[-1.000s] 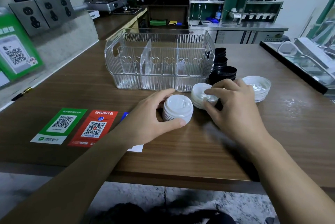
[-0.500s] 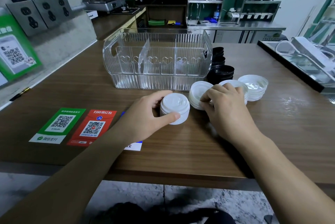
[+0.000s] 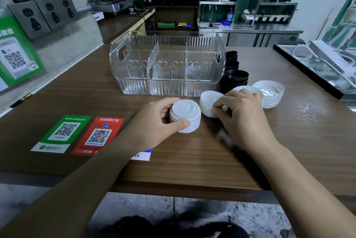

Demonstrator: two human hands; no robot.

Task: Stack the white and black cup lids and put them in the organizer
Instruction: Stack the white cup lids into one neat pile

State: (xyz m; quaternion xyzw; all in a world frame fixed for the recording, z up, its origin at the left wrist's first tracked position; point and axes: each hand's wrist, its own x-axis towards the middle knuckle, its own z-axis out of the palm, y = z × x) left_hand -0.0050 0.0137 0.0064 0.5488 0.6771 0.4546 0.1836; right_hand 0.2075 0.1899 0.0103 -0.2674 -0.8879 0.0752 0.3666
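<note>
White lids, left stack [image 3: 185, 116]: I see it upright on the wooden surface [image 3: 192, 162], just in front of the organizer, dome side up.
Left hand [image 3: 154, 124]: wrapped round that stack. Thumb on the near side, the other fingers [image 3: 163, 106] curled round the far side. A firm grip, as far as I can tell.
White lids, middle stack [image 3: 209, 104]: in front of the organizer's right corner, tilted, touching or nearly touching the left stack; I cannot tell which.
Right hand [image 3: 242, 114]: thumb and fingertips pinch the rim of the middle stack's top lid. The rest of the hand arches over a further white stack [image 3: 250, 90] behind it, mostly hidden.
White lids, far-right stack [image 3: 269, 93]: open side up, well to the right of the organizer's front corner, untouched.
Black lids [image 3: 234, 79]: several stacks against the organizer's right end, running back along it.
Organizer [image 3: 166, 65]: clear ribbed plastic, heart cut-outs, dividers inside. I see no lids in its compartments.
QR cards [image 3: 81, 133]: one green, one red, flat on the surface, left-front of the organizer. A blue-and-white card [image 3: 141, 155] shows from under my left forearm.
</note>
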